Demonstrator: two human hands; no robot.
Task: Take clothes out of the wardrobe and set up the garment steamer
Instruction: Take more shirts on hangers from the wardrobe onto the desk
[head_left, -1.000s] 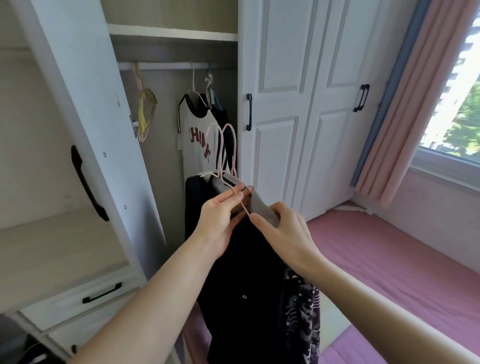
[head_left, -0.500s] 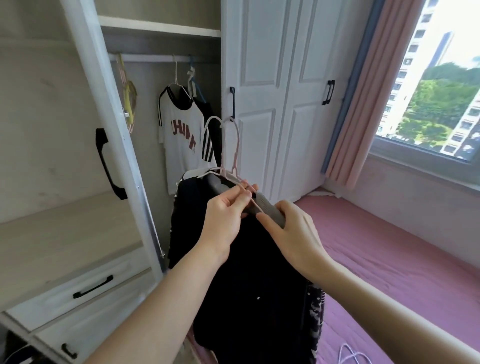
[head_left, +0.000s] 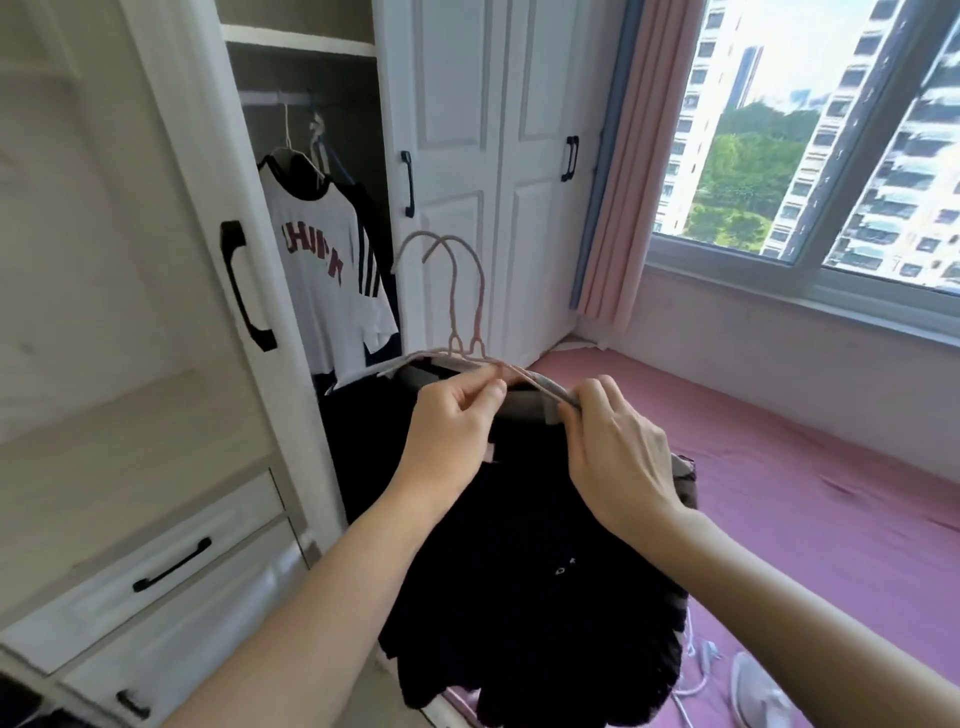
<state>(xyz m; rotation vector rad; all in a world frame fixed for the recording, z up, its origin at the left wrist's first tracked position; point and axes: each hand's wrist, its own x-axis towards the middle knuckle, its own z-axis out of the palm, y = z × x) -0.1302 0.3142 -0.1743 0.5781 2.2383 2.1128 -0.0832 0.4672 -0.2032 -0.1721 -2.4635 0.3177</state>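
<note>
Both hands hold a bundle of dark clothes (head_left: 524, 561) up in front of the open wardrobe (head_left: 171, 218), out of its hanging space and over the near edge of the pink bed (head_left: 810, 499). The left hand (head_left: 449, 441) has its fingers (head_left: 480, 395) curled in, pinching the shoulder wire of the two pink hangers (head_left: 457, 291) that carry the clothes. The right hand (head_left: 615, 452) sits just right of it, its fingers bent down over the grey collar (head_left: 524, 405) of the top garment, gripping it at the hanger's right shoulder. The two hooks stand upright above the hands, free of the rail. The black fabric hangs straight down between the forearms, with a patterned edge showing at its right side.

Farther back, inside the wardrobe, a white T-shirt (head_left: 322, 270) with red lettering and a dark neckline hangs on the rail (head_left: 270, 96), with another dark garment just behind it. The open door (head_left: 218, 171) with its black handle stands to the left, and drawers (head_left: 156, 577) with black pulls lie below. To the right are closed white doors (head_left: 493, 156), a pink curtain (head_left: 634, 171) and a window (head_left: 810, 130). At near right a white appliance (head_left: 761, 696) and a white cord (head_left: 693, 675) lie on the bed; what the appliance is cannot be told
</note>
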